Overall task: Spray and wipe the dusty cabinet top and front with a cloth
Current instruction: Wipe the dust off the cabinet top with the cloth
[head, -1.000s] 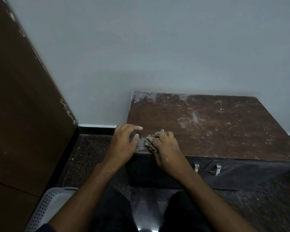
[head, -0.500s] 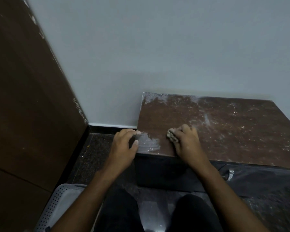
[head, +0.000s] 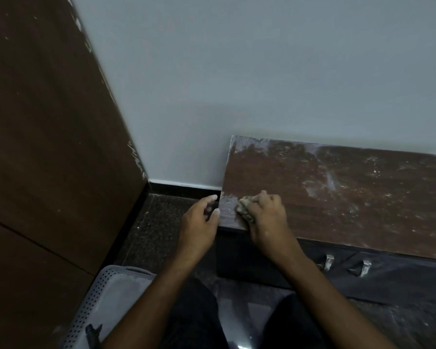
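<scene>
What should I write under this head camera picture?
Right hand wipes dusty cabinet top with a cloth; left hand beside its corner.

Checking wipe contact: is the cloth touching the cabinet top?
Touching. The head view shows the cloth, bunched in the right hand, pressed onto the cabinet top near its front-left corner.

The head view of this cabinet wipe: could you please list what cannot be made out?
- Cloth: mostly hidden under right hand.
- Cabinet top: right end cut off by frame edge.
- Basket: cropped at bottom; its dark object is unidentifiable.
- Left hand: contact with cabinet unclear.
</scene>
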Tool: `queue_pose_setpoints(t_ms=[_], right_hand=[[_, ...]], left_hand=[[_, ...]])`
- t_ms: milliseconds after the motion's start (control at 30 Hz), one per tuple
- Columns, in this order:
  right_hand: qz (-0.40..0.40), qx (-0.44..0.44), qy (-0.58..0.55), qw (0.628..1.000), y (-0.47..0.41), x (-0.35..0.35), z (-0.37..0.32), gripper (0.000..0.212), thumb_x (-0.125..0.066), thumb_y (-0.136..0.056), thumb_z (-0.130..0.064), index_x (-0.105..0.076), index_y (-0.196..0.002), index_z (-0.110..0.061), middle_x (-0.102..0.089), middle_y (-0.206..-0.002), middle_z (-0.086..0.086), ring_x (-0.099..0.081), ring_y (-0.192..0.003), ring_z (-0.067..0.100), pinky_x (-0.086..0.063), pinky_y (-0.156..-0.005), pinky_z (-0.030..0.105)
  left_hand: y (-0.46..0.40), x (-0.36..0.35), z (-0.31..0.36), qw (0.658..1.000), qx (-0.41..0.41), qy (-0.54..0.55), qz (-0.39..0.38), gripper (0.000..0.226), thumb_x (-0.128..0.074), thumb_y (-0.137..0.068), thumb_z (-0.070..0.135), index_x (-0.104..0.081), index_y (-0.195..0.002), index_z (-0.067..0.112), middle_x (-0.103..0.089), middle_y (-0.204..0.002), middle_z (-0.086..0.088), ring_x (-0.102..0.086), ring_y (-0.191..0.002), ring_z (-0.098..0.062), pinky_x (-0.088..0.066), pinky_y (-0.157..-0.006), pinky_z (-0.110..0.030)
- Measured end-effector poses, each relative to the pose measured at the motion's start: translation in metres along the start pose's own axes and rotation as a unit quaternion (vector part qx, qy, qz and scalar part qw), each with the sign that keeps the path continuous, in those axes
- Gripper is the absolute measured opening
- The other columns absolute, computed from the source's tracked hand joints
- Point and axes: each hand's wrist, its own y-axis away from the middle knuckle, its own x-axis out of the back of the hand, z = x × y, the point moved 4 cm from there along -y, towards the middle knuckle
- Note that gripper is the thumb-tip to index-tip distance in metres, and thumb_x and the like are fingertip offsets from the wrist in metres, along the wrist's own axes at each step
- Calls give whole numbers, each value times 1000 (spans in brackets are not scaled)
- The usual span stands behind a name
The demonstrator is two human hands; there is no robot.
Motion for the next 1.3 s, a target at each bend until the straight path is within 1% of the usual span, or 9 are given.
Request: queue_pose_setpoints(t_ms=[133, 267, 367, 533, 733, 900, 1100, 1233, 1300], right_hand=[[-50, 95, -30, 994, 17, 2, -5, 35, -62, -94, -15, -64, -129, -17, -57, -120, 2, -45, -110, 23, -46, -102, 41], [-10, -1, -10, 1000, -25, -1, 11, 20, -63, -96, -17, -70, -115, -15, -55, -110, 3, -41, -97, 21, -51, -84, 45], [-12, -22, -3, 1000, -56, -17, -11, 23, -60, -98, -19, -68, -119, -16, -54, -117, 4, -42, -102, 23, -49, -88, 45], [-98, 135, -64, 984, -24, -20, -39, 33, -56, -98, -26, -63, -130, -22, -53, -116, 1, -42, -103, 20, -45, -89, 38], [-21, 12, -15, 1000, -51, -11, -2, 25, -58, -98, -22, -67, -121, -19, -54, -113, 2, -42, -99, 22, -49, -87, 47], [-91, 118, -64, 987, -9, -15, -44, 40, -44, -99, -28, -57, -135, -19, -53, -121, 4, -42, -107, 21, -42, -97, 37], [-34, 16, 0, 999, -31, -12, -20, 32, -56, -100, -25, -61, -131, -18, -52, -121, 3, -41, -104, 20, -48, -91, 42], [-76, 84, -42, 993, -13, -13, -47, 33, -46, -102, -25, -61, -130, -16, -53, -122, 6, -42, -106, 21, -42, -91, 37], [-72, 63, -32, 995, -18, -3, -24, 34, -47, -101, -29, -64, -128, -18, -54, -117, 4, -43, -103, 20, -44, -88, 37]], left_hand=[[3, -2, 0, 999, 28, 11, 11, 40, -54, -96, 23, -55, -136, 17, -62, -129, 2, -57, -109, -6, -43, -88, -15], [2, -1, -1, 1000, 25, -5, 5, 38, -53, -97, 21, -56, -135, 17, -62, -130, 2, -53, -107, 0, -35, -78, -1], [-2, 4, -2, 999, 49, 8, 13, 39, -52, -96, 12, -55, -135, 16, -61, -132, -1, -54, -112, -4, -38, -88, -11], [-5, 17, -14, 996, 72, 21, 43, 41, -50, -94, 3, -58, -132, 14, -63, -129, -2, -56, -112, -5, -38, -93, -15], [-3, 10, -16, 998, 53, 27, 21, 36, -51, -96, 7, -61, -129, 15, -65, -127, 1, -58, -114, -6, -41, -93, -15], [-11, 3, -9, 998, 58, 33, 21, 37, -46, -96, 6, -62, -128, 16, -66, -124, 2, -60, -112, -10, -45, -97, -24], [-11, 2, -11, 998, 43, 41, 29, 33, -50, -95, 7, -65, -121, 19, -69, -116, 3, -63, -108, -8, -50, -97, -32], [-15, 0, -4, 999, 34, 19, 28, 32, -51, -93, 8, -68, -118, 19, -70, -117, 3, -63, -107, -11, -49, -98, -32], [-15, -2, -2, 999, 22, 18, 14, 31, -55, -91, 9, -69, -117, 20, -70, -115, 5, -64, -106, -9, -51, -95, -30]])
